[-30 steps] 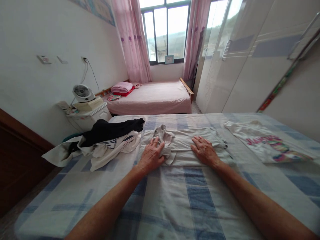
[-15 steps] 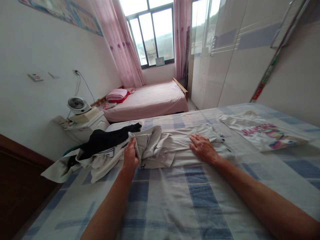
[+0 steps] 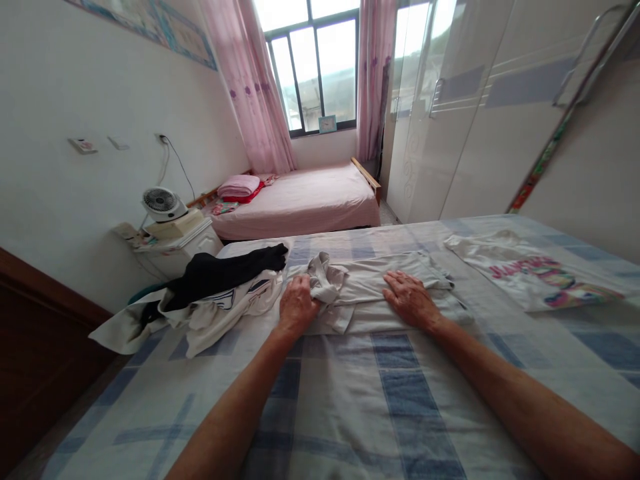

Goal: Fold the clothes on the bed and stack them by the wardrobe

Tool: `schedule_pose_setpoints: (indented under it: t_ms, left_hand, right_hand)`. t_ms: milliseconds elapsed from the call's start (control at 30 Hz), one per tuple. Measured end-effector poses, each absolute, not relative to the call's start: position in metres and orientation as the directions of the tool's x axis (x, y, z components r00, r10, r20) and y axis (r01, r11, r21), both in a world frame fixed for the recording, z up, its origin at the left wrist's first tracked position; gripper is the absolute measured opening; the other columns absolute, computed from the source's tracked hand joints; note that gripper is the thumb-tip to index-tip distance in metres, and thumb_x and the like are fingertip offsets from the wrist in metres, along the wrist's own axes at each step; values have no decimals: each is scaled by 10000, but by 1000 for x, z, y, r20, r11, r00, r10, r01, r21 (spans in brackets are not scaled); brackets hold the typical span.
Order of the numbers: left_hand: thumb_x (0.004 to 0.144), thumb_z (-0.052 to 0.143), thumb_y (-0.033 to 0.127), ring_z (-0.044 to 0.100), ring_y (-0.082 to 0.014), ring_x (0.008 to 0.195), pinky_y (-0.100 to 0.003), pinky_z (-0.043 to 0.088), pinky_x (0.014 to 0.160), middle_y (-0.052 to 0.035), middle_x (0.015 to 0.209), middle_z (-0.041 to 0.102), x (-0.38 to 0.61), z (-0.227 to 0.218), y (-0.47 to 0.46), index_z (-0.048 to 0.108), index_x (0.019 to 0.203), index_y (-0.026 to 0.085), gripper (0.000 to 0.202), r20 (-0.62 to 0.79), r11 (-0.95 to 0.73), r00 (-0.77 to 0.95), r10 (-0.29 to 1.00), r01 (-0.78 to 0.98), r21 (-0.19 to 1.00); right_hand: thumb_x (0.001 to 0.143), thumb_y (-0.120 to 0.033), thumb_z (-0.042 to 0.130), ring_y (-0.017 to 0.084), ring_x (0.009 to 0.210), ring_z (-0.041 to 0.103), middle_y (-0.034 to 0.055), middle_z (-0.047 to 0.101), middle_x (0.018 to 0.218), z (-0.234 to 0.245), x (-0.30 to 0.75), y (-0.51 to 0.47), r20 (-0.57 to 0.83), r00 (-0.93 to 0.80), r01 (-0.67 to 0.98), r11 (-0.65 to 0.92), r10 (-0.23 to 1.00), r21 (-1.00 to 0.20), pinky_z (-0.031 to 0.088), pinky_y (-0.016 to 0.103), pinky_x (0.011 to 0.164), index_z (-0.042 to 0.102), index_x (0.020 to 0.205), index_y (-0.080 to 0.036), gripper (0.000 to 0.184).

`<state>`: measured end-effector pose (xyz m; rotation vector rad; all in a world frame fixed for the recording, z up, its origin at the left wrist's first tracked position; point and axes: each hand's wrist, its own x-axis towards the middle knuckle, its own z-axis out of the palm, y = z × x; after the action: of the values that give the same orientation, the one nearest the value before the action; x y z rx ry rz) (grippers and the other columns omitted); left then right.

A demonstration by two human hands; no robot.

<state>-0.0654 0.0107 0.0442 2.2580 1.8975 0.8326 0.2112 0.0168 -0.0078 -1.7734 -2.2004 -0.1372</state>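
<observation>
A light grey shirt (image 3: pixel 369 283) lies in a folded strip across the bed, its left end bunched up around the collar. My left hand (image 3: pixel 299 303) is closed on that bunched end, with the fingertips partly hidden in the cloth. Farther right, my right hand (image 3: pixel 410 300) rests flat on the shirt, fingers stretched out. To the left of my left hand sits a heap with a black garment (image 3: pixel 220 273) over white clothes (image 3: pixel 235 320). A white T-shirt with a colourful print (image 3: pixel 525 273) is spread out on the right.
A blue-and-white checked sheet (image 3: pixel 340 407) covers the bed. Beyond it stands a second bed with a pink sheet (image 3: pixel 315 200). At the left, a small fan (image 3: pixel 164 202) tops a white cabinet (image 3: pixel 187 250). A white wardrobe (image 3: pixel 460 147) lines the right side.
My left hand has moved right, bringing the raised left end of the grey shirt over toward its middle. My right hand stays flat on the shirt. The view has shifted slightly.
</observation>
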Motion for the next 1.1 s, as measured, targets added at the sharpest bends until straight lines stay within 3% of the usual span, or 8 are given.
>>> schedule_pose_setpoints:
  t_ms: [67,133,267,400,500,800,1000,1100]
  left_hand:
    - [674,544,109,594,-283,1010,-349,422,896,-131,1026,653,-69,46,15,652,991,164,339,331,-202,59,942,886,416]
    - [650,558,97,618,-261,910,-321,434,842,-83,863,672,-80,48,19,678,853,186,253,344,-193,-10,939,811,552]
    - [620,657,202,575,-161,646,-261,450,677,18,616,588,-111,49,27,650,751,168,135,249,-155,-355,901,272,950]
    - [636,619,153,569,-111,643,-248,474,682,28,708,618,-140,45,31,618,827,149,191,24,-111,-592,806,-111,988]
    - [621,614,86,587,-109,673,-248,491,729,13,711,629,-154,41,29,612,756,135,144,-191,-55,-652,734,-337,940]
    - [623,674,119,604,-122,689,-259,507,735,4,712,648,-154,32,16,624,720,137,110,-233,-17,-652,721,-353,935]
    - [640,637,105,603,-127,730,-254,488,765,21,692,618,-151,28,11,586,694,146,85,-255,4,-749,612,-320,948]
    - [658,668,181,618,-154,814,-269,485,813,16,741,644,-147,27,7,610,746,149,110,-134,-54,-687,714,-245,968]
  right_hand:
    - [906,-361,342,245,1287,408,107,509,1363,-8,211,17,301,-187,965,232,935,-121,268,410,1068,542,1269,-153,463]
    - [906,-358,345,246,1288,407,109,508,1363,-8,212,17,304,-187,965,233,934,-123,269,408,1066,542,1269,-149,463]
    - [908,-361,341,244,1287,405,105,513,1359,-10,213,17,315,-191,963,240,930,-123,260,396,1068,538,1270,-142,467]
    - [902,-357,352,244,1272,422,110,526,1345,-11,213,17,334,-202,958,257,921,-128,263,393,1062,546,1260,-145,459]
    - [899,-357,355,249,1269,426,113,526,1343,-10,212,17,329,-202,957,258,922,-133,264,400,1060,542,1264,-142,463]
    - [898,-342,359,242,1260,435,107,520,1348,-2,209,18,300,-187,956,244,935,-164,296,393,1043,546,1251,-158,440]
    - [895,-330,367,199,1113,552,93,601,1246,32,172,44,188,-176,867,243,966,-435,384,277,928,590,1195,-178,404]
    - [887,-338,376,188,968,613,75,688,1064,39,146,69,82,-154,829,174,985,-531,419,244,803,675,1017,-192,358]
